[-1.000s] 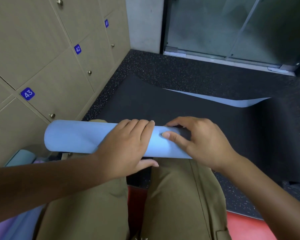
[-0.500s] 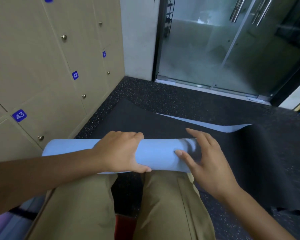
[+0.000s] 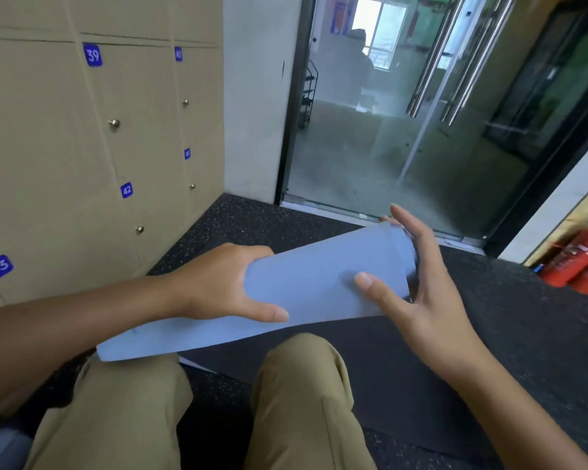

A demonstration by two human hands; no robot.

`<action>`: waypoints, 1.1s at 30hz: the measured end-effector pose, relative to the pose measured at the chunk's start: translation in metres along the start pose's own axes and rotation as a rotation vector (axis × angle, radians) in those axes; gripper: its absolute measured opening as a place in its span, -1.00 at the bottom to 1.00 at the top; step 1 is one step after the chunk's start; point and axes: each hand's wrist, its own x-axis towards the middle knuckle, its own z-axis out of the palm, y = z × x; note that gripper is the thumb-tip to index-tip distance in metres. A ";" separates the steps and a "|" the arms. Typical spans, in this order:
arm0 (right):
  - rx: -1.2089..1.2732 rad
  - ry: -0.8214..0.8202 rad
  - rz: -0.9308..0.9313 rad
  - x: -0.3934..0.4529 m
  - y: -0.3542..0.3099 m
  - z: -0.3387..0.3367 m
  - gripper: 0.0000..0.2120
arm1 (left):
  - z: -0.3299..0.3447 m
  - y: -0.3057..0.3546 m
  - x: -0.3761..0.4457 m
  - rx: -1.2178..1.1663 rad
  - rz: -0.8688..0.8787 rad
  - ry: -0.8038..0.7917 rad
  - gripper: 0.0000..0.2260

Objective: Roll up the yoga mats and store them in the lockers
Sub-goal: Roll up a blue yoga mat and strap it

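Observation:
A light blue rolled yoga mat is lifted off the floor, tilted with its right end higher. My left hand grips the roll near its middle, fingers over the top and thumb underneath. My right hand cups the roll's right end, thumb on the front face and straight fingers spread behind the end. The beige lockers, numbered 39 to 43, line the wall to the left with all visible doors closed.
My knees in khaki trousers are below the roll. A dark mat lies on the speckled black floor. Glass doors stand ahead. Red fire extinguishers sit at the right. Another rolled mat's edge shows bottom left.
The blue roll has come up off the dark mat and tilted, right end raised. My right hand moved from the roll's top to its right end. The view lifted toward the doors.

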 end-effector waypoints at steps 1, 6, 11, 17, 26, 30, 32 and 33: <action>0.031 0.022 -0.026 0.002 -0.008 -0.003 -0.20 | -0.003 0.005 0.000 -0.046 0.028 -0.001 -0.54; 0.096 0.083 -0.142 0.011 -0.040 -0.005 -0.28 | 0.002 0.025 -0.012 -0.238 0.125 -0.021 -0.41; 0.007 0.044 -0.211 0.008 -0.063 0.009 -0.34 | 0.021 0.027 -0.039 -0.377 0.130 0.091 -0.24; -0.159 -0.076 -0.331 -0.015 -0.082 0.035 -0.30 | 0.049 0.033 -0.085 -0.476 0.104 0.275 -0.12; -0.367 -0.297 -0.422 -0.056 -0.077 0.079 -0.29 | 0.099 0.013 -0.145 -0.596 -0.022 0.372 -0.23; -0.346 -0.276 -0.433 -0.058 -0.068 0.086 -0.31 | 0.107 0.011 -0.149 -0.616 -0.044 0.418 -0.28; -0.345 -0.253 -0.435 -0.055 -0.065 0.087 -0.32 | 0.110 0.009 -0.147 -0.633 -0.046 0.430 -0.29; -0.345 -0.243 -0.438 -0.054 -0.063 0.086 -0.31 | 0.111 0.009 -0.145 -0.648 -0.044 0.431 -0.29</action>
